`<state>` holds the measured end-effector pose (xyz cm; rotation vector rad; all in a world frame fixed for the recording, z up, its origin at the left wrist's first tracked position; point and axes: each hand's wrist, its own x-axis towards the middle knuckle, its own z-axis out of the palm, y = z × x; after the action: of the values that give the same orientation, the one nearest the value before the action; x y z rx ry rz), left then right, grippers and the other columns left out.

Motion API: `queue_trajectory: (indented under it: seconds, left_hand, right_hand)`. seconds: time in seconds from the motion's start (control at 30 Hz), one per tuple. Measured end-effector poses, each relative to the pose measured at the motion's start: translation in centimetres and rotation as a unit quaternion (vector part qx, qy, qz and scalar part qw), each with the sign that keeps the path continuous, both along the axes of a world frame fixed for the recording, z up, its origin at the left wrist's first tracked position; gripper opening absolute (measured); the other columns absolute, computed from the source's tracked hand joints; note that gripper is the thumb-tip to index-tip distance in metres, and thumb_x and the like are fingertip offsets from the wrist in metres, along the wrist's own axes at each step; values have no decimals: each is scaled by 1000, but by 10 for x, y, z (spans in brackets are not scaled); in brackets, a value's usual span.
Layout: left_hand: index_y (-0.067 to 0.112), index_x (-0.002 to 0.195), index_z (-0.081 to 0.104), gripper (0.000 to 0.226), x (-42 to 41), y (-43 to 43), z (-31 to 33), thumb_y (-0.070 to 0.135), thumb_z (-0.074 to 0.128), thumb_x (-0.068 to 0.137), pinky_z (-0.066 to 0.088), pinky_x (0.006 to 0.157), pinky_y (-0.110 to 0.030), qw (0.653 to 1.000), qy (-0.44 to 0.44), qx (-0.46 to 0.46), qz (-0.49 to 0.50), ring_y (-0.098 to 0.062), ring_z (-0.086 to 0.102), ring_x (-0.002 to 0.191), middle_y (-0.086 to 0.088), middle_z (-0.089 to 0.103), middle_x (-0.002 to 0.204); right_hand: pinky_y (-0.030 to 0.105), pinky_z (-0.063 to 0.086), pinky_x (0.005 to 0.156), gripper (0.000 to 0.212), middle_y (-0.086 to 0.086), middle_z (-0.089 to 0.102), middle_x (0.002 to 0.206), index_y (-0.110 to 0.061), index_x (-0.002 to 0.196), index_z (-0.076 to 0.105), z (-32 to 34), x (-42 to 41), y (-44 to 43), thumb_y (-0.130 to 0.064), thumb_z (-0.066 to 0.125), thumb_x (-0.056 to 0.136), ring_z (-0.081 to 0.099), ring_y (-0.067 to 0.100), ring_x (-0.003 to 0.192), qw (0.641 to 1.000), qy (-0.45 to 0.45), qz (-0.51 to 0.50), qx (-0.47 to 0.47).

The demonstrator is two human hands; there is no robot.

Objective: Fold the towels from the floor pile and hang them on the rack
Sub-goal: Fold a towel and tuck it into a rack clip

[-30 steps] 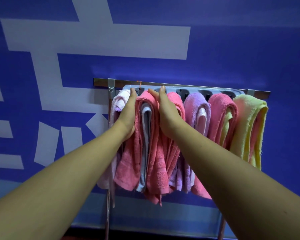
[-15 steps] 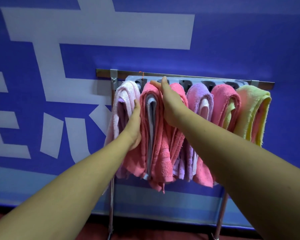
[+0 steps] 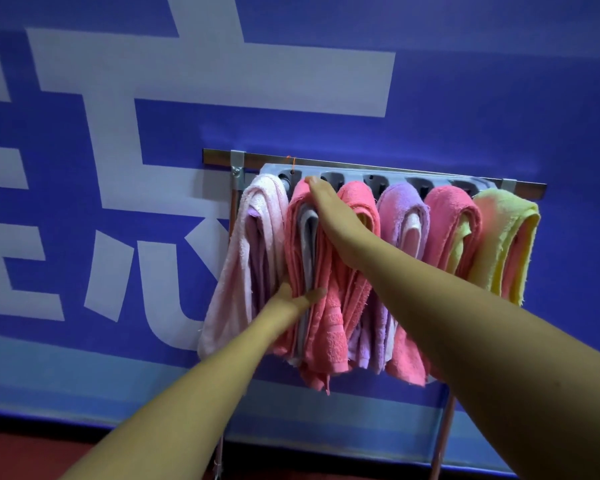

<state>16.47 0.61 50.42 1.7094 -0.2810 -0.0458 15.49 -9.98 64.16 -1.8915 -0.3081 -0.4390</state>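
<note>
Both arms are up at the rack (image 3: 219, 157) and all the attention is on one coral towel (image 3: 300, 244), the second bundle from the left end, draped over the bar with a grey layer showing in its fold. The right hand (image 3: 333, 216) lies flat on the top of it, fingers straight and together, fingertips right at the crest of the fold by the rail, palm pressing the cloth down. Lower on the same towel, below and to the left of the right hand, is the left hand (image 3: 291, 299): its thumb lies across the front of the hanging cloth, and its fingers slip into the gap on the left, out of sight, so I cannot tell whether it really grips or just steadies. Just left of the left hand hangs a pale pink towel (image 3: 253, 220), touching the coral one. Right beside the right hand, under its wrist, sits a second coral towel (image 3: 359, 199), then further right a purple towel (image 3: 399, 206), a pink towel (image 3: 447, 213) and, farthest from the hands, a yellow towel (image 3: 506, 220) at the end of the bar. Behind the hands is a blue wall (image 3: 465, 98) with big white lettering, and a strip of red floor (image 3: 32, 452) shows low down, under the left forearm
</note>
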Motion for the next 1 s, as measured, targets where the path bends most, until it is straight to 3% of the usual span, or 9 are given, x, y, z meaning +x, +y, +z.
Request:
queue_trajectory:
  seconds: [0.13,0.23,0.4,0.47,0.57,0.67,0.83,0.93,1.0]
  left_hand:
    - [17,143,47,90,2,-12,-4,45,86,67,48,103,-44,991,75,-109,-11,-25,62,112,-6,65,129]
    - [25,144,44,70,2,-13,-9,32,77,83,44,98,-35,995,65,-71,-21,-22,58,113,0,60,133]
    - [7,149,39,89,7,-5,-17,36,83,78,27,118,-30,994,13,90,63,-30,37,141,-15,18,160]
    - [7,148,39,83,3,1,-22,28,81,81,32,116,-34,996,-16,65,54,-29,44,137,-13,33,155]
    - [31,151,28,101,-6,9,-30,53,81,67,48,103,-49,999,38,-17,-14,-26,56,124,0,53,143]
    - [45,142,32,88,-12,9,-30,64,71,66,53,84,-63,987,137,-41,-76,-29,64,113,5,60,133]
    - [40,150,27,67,-21,17,-29,31,63,94,52,81,-33,996,63,15,-57,-17,58,112,11,55,136]
    - [53,149,19,74,-26,32,-49,41,64,90,49,89,-42,992,94,52,-59,-20,53,120,16,48,142]
    - [55,148,19,76,-29,41,-65,44,65,88,47,95,-48,990,112,61,-53,-17,49,123,18,46,142]
  right_hand:
    - [37,26,121,51,-5,42,154,-28,150,39,1,-4,2,-53,38,105,38,13,142,999,-16,-15,-43]
    - [37,27,120,54,-4,41,156,-32,151,37,0,-5,2,-54,43,103,39,16,142,999,-4,-14,-48]
    - [32,25,117,69,-4,30,163,-38,159,19,-9,-11,0,-53,51,100,32,19,147,999,-9,-17,-44]
    - [31,25,116,78,-4,31,163,-37,160,13,-19,-17,1,-59,52,97,35,20,146,999,-7,-27,-40]
    - [38,36,116,79,-10,50,149,-31,155,32,-41,-24,0,-67,55,88,49,12,134,999,-3,-34,-8]
    - [25,35,106,57,-13,54,139,-23,148,44,-63,-41,-5,-50,53,100,49,3,125,999,13,-31,12]
    - [38,36,117,58,-10,59,140,-25,144,52,-119,-57,-12,-57,54,95,52,8,131,995,52,-80,-18]
    - [36,31,120,72,-12,51,148,-23,148,48,-147,-64,-6,-65,53,90,46,7,137,991,98,-93,-10]
    - [29,36,112,52,-9,57,132,-14,140,56,-162,-72,0,-48,54,100,51,8,125,987,127,-102,17]
